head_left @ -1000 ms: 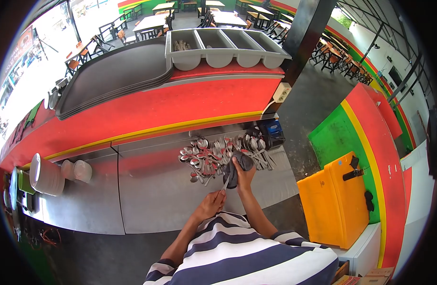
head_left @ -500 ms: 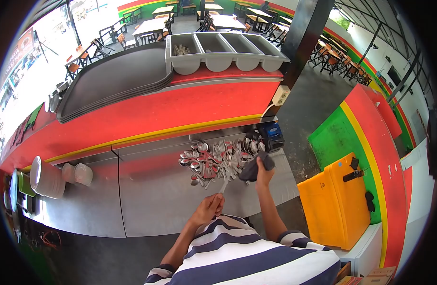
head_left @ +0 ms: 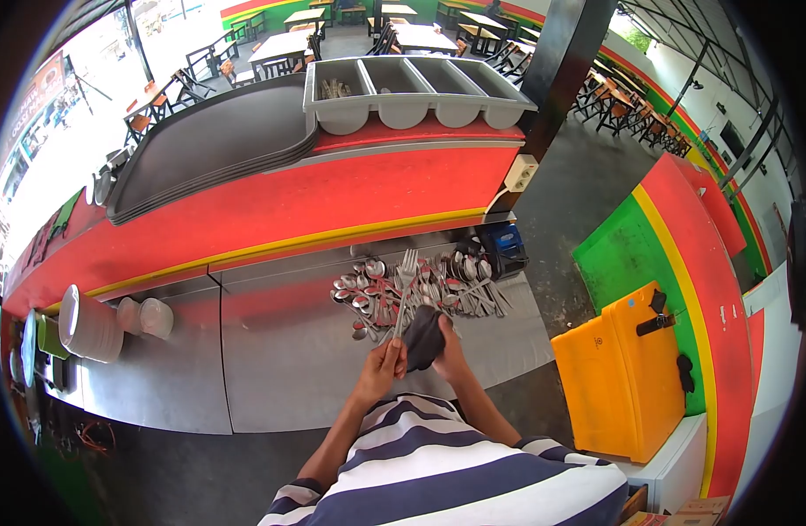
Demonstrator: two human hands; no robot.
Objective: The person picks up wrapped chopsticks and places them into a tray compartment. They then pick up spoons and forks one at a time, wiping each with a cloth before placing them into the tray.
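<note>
My left hand [head_left: 384, 368] is closed around the handle end of a metal fork [head_left: 405, 294], whose tines point away from me over the cutlery. Just to its right, my right hand [head_left: 452, 353] grips a dark cloth [head_left: 426, 337], bunched up against the lower part of the fork and close to my left fingers. Beyond both hands, a loose pile of spoons and forks [head_left: 377, 302] is spread on the steel counter [head_left: 280, 351]. Part of the pile is hidden behind the fork and cloth.
A grey cutlery tray [head_left: 412, 112] with four-sided compartments stands on the red ledge [head_left: 359, 188], beside stacked dark trays [head_left: 219, 145]. Stacked white plates [head_left: 92, 326] and bowls [head_left: 156, 319] are at left. A blue-black box [head_left: 506, 250] sits behind the pile; an orange box [head_left: 618, 377] stands right.
My right hand has brought the cloth left and nearer to me, up to the fork. The fork in my left hand now shows with its tines pointing away, clear of the cloth.
</note>
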